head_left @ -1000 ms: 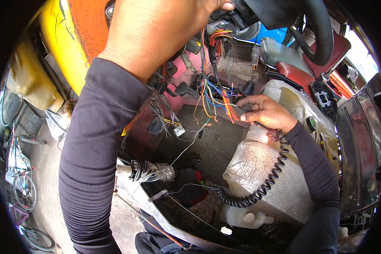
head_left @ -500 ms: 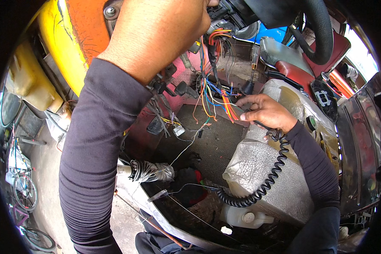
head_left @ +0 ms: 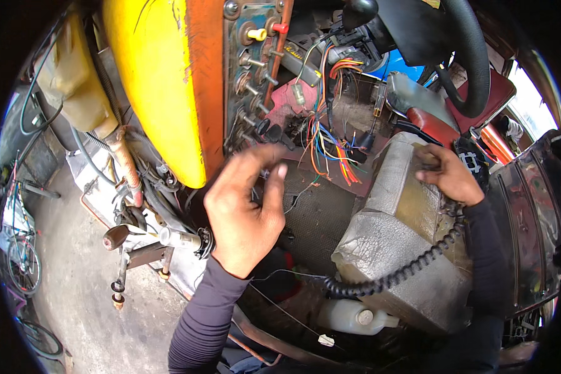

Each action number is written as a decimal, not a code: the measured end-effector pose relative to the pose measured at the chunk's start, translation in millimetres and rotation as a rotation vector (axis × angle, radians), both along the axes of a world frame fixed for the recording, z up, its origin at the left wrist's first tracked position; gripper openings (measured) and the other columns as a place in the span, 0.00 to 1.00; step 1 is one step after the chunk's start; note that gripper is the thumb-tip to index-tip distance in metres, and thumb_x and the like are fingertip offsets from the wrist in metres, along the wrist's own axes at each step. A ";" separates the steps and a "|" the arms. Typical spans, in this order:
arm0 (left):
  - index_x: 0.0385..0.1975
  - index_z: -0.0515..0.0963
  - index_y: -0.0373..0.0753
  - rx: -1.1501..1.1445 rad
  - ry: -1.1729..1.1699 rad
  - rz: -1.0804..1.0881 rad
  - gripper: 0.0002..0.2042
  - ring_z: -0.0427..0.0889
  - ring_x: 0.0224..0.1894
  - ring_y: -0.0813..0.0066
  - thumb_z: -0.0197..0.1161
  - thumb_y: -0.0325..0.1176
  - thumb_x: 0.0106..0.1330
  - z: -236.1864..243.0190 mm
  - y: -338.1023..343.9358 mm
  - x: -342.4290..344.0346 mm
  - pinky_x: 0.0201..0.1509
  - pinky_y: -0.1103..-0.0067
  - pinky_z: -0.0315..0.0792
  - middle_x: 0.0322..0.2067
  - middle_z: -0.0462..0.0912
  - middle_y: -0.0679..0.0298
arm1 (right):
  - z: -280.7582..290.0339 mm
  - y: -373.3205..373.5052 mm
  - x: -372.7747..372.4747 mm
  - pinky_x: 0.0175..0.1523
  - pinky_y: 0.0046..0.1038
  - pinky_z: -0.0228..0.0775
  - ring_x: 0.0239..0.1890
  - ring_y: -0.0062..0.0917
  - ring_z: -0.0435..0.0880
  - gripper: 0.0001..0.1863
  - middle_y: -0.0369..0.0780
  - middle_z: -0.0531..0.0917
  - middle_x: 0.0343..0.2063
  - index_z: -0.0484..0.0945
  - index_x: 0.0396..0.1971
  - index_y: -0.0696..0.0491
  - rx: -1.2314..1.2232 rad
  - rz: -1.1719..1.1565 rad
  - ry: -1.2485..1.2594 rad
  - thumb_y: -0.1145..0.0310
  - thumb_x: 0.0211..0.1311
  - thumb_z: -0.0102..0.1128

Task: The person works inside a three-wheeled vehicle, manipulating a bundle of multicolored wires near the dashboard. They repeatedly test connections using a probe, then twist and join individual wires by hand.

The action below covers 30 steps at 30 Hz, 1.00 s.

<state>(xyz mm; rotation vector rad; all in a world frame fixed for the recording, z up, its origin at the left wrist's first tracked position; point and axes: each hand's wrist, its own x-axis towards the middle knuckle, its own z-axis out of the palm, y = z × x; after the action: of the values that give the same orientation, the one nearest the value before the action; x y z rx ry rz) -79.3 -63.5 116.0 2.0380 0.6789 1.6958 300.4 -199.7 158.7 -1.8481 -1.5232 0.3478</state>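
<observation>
While the left hand (head_left: 246, 209) hovers half-curled and the right hand (head_left: 453, 177) blurs above the silver-covered box (head_left: 383, 237), I cannot tell whether either grip holds anything. The coiled cord (head_left: 386, 279) sags from near the right wrist, its coils presumably giving reach. Beyond and between the hands, loose wires (head_left: 346, 164) dangle, probably for want of support, upper ends hidden.

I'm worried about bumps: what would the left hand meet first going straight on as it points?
The left hand would probably meet the black knobs just ahead, though depth is unclear.
</observation>
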 end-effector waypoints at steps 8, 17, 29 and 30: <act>0.50 0.83 0.30 -0.462 0.224 -0.318 0.15 0.89 0.47 0.58 0.67 0.26 0.63 -80.8 37.9 29.5 0.55 0.71 0.79 0.45 0.88 0.49 | -4.7 -63.7 15.1 0.55 0.42 0.72 0.51 0.49 0.82 0.29 0.55 0.82 0.43 0.77 0.59 0.58 -0.270 -0.276 -0.589 0.65 0.59 0.73; 0.48 0.83 0.29 -0.901 0.041 -0.591 0.11 0.84 0.34 0.80 0.65 0.29 0.72 -90.6 46.3 59.3 0.35 0.81 0.80 0.35 0.87 0.64 | -9.8 -11.6 -74.5 0.57 0.41 0.72 0.52 0.48 0.79 0.19 0.50 0.79 0.46 0.80 0.50 0.58 0.167 -0.170 -0.836 0.70 0.60 0.68; 0.48 0.83 0.32 -1.021 -0.046 -0.734 0.10 0.83 0.31 0.81 0.65 0.28 0.72 -91.7 27.9 65.8 0.30 0.82 0.76 0.34 0.86 0.66 | -42.4 76.3 -126.3 0.30 0.25 0.81 0.28 0.22 0.86 0.13 0.40 0.86 0.32 0.83 0.44 0.65 -0.392 0.225 0.313 0.69 0.71 0.61; 0.48 0.83 0.32 -1.014 -0.054 -0.741 0.10 0.83 0.31 0.81 0.65 0.28 0.72 -92.1 25.6 68.5 0.30 0.82 0.76 0.34 0.86 0.66 | -42.7 75.4 -125.4 0.29 0.25 0.80 0.27 0.22 0.86 0.13 0.40 0.86 0.32 0.83 0.44 0.65 -0.398 0.201 0.345 0.69 0.71 0.61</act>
<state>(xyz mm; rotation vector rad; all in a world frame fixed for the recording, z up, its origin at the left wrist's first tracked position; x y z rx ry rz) -10.8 -37.9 23.9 1.2435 0.4995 0.7157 175.0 -124.3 116.0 -1.8026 -1.4710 1.0736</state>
